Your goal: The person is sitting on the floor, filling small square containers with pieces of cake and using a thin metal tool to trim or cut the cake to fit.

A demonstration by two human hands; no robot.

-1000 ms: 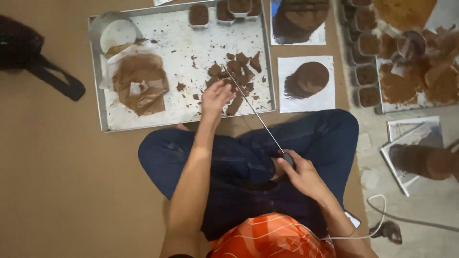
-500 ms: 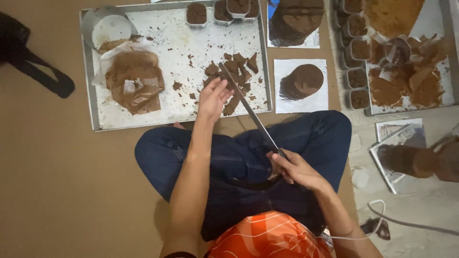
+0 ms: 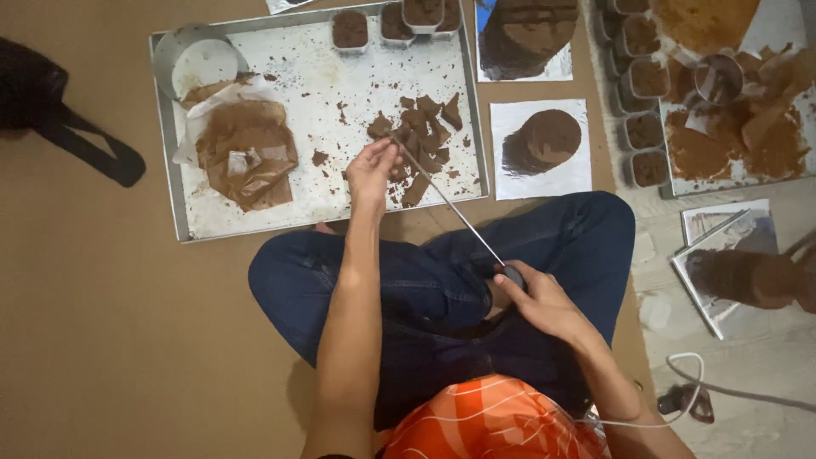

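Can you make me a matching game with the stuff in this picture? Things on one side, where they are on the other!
Things:
1. long knife
2. round brown cake
3. black bag
4. crumpled brown paper

Places:
A. on the floor, left of the tray
B. on a white sheet to the right of the tray
C. lying in the left part of the tray
D. handle in the right hand, tip by the left hand

Pairs: 1-D, 2-B, 3-A, 4-C

Shiny metal tray (image 3: 183, 225) and knife blade (image 3: 450, 204) — crumbly matt brown cake pieces (image 3: 421, 127).
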